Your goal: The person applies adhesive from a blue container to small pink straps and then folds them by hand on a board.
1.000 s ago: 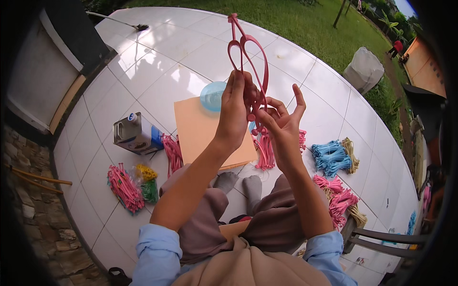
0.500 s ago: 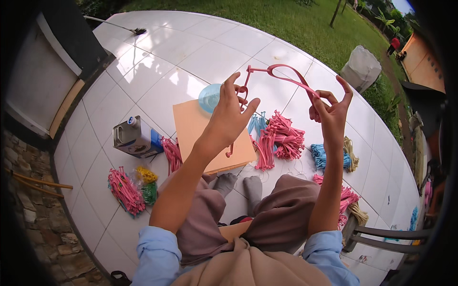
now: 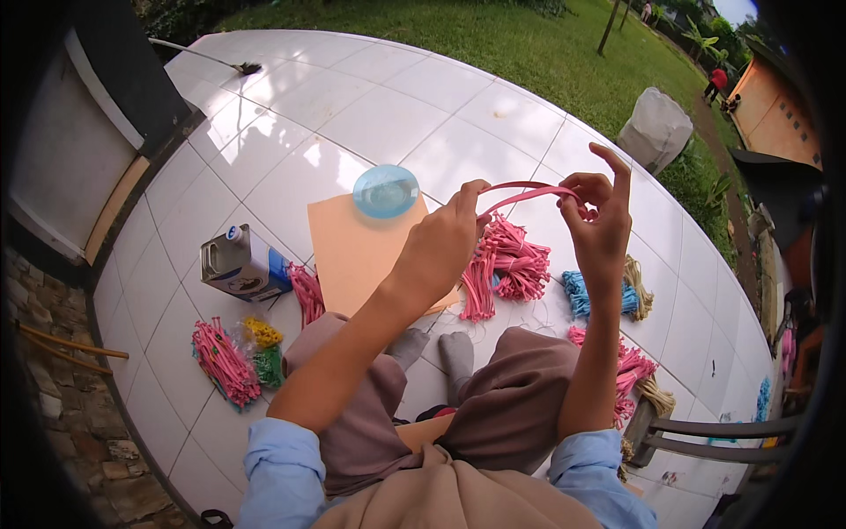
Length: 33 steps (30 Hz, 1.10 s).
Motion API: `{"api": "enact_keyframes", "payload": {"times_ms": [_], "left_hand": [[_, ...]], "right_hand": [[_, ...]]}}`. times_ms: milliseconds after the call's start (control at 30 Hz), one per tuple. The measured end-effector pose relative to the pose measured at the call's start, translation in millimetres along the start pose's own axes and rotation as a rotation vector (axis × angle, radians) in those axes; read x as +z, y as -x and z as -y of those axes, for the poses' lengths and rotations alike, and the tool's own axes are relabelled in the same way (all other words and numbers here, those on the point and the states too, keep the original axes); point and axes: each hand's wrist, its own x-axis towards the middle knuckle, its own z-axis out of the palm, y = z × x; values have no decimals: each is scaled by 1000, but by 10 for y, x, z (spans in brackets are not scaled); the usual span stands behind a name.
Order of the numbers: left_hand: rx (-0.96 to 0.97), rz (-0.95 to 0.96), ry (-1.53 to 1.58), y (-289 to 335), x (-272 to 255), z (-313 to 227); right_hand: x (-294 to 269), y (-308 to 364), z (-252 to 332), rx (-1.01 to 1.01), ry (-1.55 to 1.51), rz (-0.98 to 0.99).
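Note:
A flat pink rubbery strap (image 3: 529, 189) stretches in a loop between my two hands, above the tiled floor. My left hand (image 3: 445, 236) pinches one end, its back toward me, so the fingertips are partly hidden. The other end curls round by the thumb and fingers of my right hand (image 3: 601, 212), whose index finger points up. Below the left hand lies a peach-coloured board (image 3: 352, 264), with a translucent blue bowl (image 3: 362, 199) on its far edge. Bundles of pink straps (image 3: 520, 264) lie on the tiles beneath the strap.
A rectangular metal can (image 3: 240, 267) stands left of the board. Near it lie another pink bundle (image 3: 225, 357) and small bags with yellow pieces (image 3: 263, 331). To the right are a blue bundle (image 3: 589, 294), beige bundles (image 3: 641, 291) and a dark chair (image 3: 718, 429). A white sack (image 3: 656, 130) stands beyond.
My left hand has moved right and turned, closing nearer to my right hand. The strap's dangling end no longer shows, and the strap now spans the hands as a flatter loop.

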Motion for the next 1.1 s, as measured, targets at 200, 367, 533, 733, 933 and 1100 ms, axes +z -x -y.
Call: {"api": "enact_keyframes", "payload": {"times_ms": [200,367,533,733,933,1100], "left_hand": [[-338,92,538,-81,-99,57],[-468,89,944,-103,-70,97],[-273,171,408,-3,38,-146],[-107,253,248,100,45,-132],[-146,380,181,77,19,-256],[-46,199,156,98,164,-203]], "right_hand": [[169,28,-134,-273,-107,-468],[558,275,18,294,-879,-111],[608,282,23,610,-1000,183],[273,77,35,381,-1099,6],[176,58,-5,407,-1140,-11],[154,75,-28,417,-1207,-11]]}}
